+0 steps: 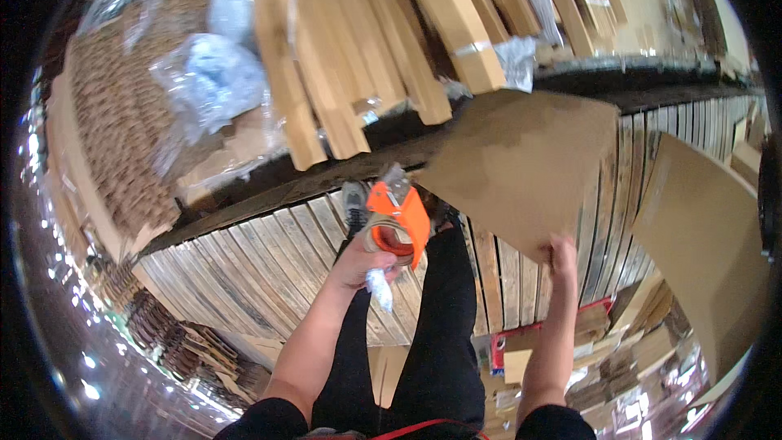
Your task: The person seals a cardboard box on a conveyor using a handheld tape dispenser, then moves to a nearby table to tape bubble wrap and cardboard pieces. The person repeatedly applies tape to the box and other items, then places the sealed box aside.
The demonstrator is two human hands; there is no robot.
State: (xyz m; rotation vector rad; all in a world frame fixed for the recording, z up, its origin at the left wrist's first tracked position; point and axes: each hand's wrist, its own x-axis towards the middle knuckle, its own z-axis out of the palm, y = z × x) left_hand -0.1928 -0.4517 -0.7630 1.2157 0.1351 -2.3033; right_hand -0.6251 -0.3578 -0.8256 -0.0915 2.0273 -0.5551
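Note:
My left hand [362, 265] is closed round an orange tape dispenser [415, 220], held out in front of my legs. A roll of tape [379, 231] sits in the dispenser, and a crumpled bit of clear plastic [380, 289] hangs below the hand. To the right, my right hand [560, 255] pinches the near corner of a flat brown cardboard sheet [529, 159]. That sheet slants away from me, its far edge by the dark ledge. The fingertips of the right hand are partly hidden.
Long folded cardboard strips [350, 57] lie ahead on the ledge, beside clear plastic wrap [216, 81] and a stack of corrugated cardboard [122, 122]. Wooden slats [261, 269] form the floor under me. Another curved cardboard sheet [705, 236] stands at the right.

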